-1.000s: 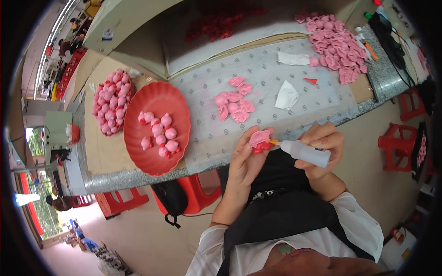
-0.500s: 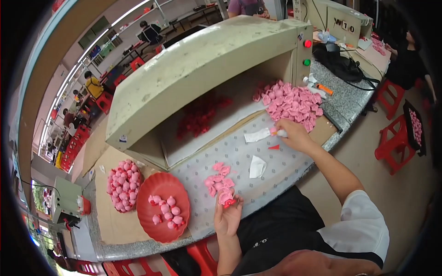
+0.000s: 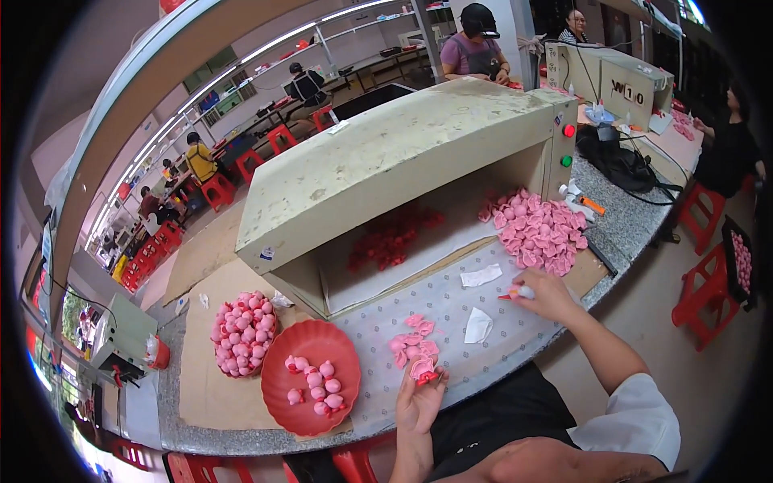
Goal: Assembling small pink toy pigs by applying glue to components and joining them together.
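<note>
My left hand (image 3: pixel 419 409) holds a pink cup-shaped piece (image 3: pixel 423 369) with a red part at its lower edge, its hollow side facing up. My right hand (image 3: pixel 551 296) grips a small white squeeze bottle (image 3: pixel 525 291). A small red cone (image 3: pixel 505 298) is at the bottle's tip; I cannot tell whether it is on the tip or lying on the mat. Just beyond my left hand lies a small group of pink cup pieces (image 3: pixel 415 348). Two bits of white paper, a strip (image 3: pixel 481 275) and a folded piece (image 3: pixel 477 326), lie left of my right hand.
A beige box-shaped machine (image 3: pixel 386 161) spans the bench, with red pieces (image 3: pixel 390 245) inside. Pink pieces are heaped (image 3: pixel 543 233) at its right end. At left stand a red dish (image 3: pixel 278 394) and a heaped basket of pink balls (image 3: pixel 244 334). Other people work beyond.
My right hand has drawn the bottle off the paper strip, toward the red cone. My left hand keeps hold of the cup-shaped piece. The whole view has shifted.
</note>
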A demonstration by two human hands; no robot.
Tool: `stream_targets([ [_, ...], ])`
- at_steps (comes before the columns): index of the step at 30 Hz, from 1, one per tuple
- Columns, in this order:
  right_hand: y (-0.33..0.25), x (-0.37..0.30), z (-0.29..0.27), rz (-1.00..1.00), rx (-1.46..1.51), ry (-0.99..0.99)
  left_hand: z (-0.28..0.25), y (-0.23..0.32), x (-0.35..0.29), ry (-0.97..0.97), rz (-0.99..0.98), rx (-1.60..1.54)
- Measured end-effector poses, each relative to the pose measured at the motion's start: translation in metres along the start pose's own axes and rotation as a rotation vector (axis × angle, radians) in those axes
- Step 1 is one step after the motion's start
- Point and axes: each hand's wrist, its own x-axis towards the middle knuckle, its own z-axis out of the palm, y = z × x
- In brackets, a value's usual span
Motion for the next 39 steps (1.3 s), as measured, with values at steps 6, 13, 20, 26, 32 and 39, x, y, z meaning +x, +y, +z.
stream_targets([
  [6, -0.028, -0.035, 0.013, 0.064, -0.148, -0.066, -0.004, 0.0, 0.008, -0.035, -0.02, -0.038],
  [13, -0.02, -0.037, -0.011, -0.083, 0.016, -0.213, -0.003, 0.004, 0.002, -0.07, -0.034, -0.07],
  [20, -0.03, -0.046, -0.009, 0.044, 0.04, -0.273, -0.006, -0.001, -0.007, -0.046, -0.065, -0.082],
  [26, -0.021, -0.033, 0.004, 0.014, 0.193, -0.156, -0.016, -0.002, 0.009, -0.082, -0.113, -0.164],
  [32, -0.094, -0.016, 0.013, 0.109, 0.827, -0.162, 0.006, -0.006, 0.017, -0.124, -0.128, -0.07],
  [39, -0.114, -0.017, 0.029, -0.121, 0.789, -0.247, 0.008, -0.012, 0.008, -0.091, -0.164, 0.08],
])
